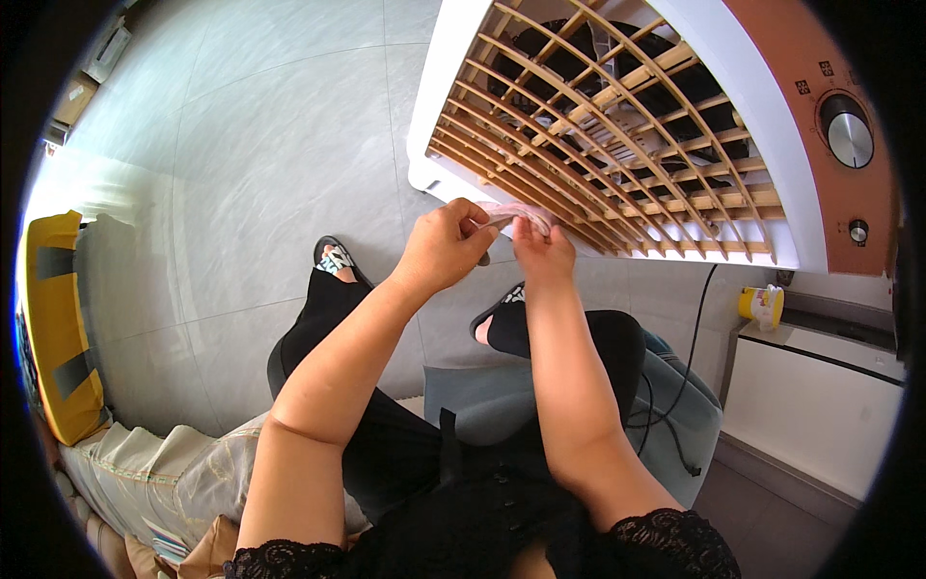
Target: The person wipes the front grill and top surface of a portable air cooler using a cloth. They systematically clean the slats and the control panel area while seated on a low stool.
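A thin pink cloth (518,211) is stretched between my hands at the lower edge of a tan slatted grille (617,125). My left hand (447,243) is closed, its thumb and fingers pinching the cloth's left end. On the other end, the fingers of my right hand (545,253) are bent against the cloth, close to the slat ends. The grille fronts a white boxy fan unit (439,116), with dark fan parts behind the slats. A copper-coloured panel (791,58) on its right side carries a large silver knob (849,140) and a small knob (857,231).
Grey floor tiles (280,125) spread to the left. A yellow padded piece (58,328) stands at the far left, near a covered seat (174,473). A black cord (696,338) hangs at the right, beside a white cabinet (810,405) with a yellow cup (762,306) on it.
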A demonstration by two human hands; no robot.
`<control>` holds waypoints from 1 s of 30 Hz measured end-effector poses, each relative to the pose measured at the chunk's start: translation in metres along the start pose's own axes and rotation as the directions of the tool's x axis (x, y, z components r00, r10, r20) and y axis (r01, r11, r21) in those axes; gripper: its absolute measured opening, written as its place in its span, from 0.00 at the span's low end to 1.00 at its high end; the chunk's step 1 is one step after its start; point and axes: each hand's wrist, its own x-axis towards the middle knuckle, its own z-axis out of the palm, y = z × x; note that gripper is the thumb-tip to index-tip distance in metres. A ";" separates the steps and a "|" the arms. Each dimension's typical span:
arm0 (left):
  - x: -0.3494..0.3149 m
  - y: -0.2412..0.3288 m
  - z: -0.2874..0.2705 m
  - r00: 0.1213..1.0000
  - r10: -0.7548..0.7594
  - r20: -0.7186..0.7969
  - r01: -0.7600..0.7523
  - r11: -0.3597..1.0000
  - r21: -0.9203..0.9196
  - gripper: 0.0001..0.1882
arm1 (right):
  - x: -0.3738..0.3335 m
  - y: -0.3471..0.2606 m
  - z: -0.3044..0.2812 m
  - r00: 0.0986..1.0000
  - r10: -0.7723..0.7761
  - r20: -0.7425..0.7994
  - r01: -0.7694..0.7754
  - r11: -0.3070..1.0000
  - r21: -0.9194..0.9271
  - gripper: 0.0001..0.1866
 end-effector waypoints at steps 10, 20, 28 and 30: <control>0.005 -0.012 0.002 0.997 0.076 -0.012 -0.076 0.996 0.052 0.13 | 0.022 0.021 0.014 0.937 -0.086 0.338 0.143 0.979 -0.147 0.21; 0.000 0.008 0.001 0.999 0.041 0.008 -0.041 0.998 0.049 0.15 | -0.057 0.017 0.012 0.800 -0.368 0.474 0.600 0.484 -0.637 0.09; 0.005 -0.013 0.006 0.995 0.098 -0.013 -0.096 0.989 0.115 0.19 | -0.056 0.035 0.039 0.891 -0.166 0.423 0.445 0.504 -0.740 0.13; 0.007 -0.021 0.010 0.981 0.146 -0.125 -0.126 0.979 0.160 0.18 | -0.050 0.030 0.040 0.948 0.021 0.318 0.235 0.627 -0.742 0.13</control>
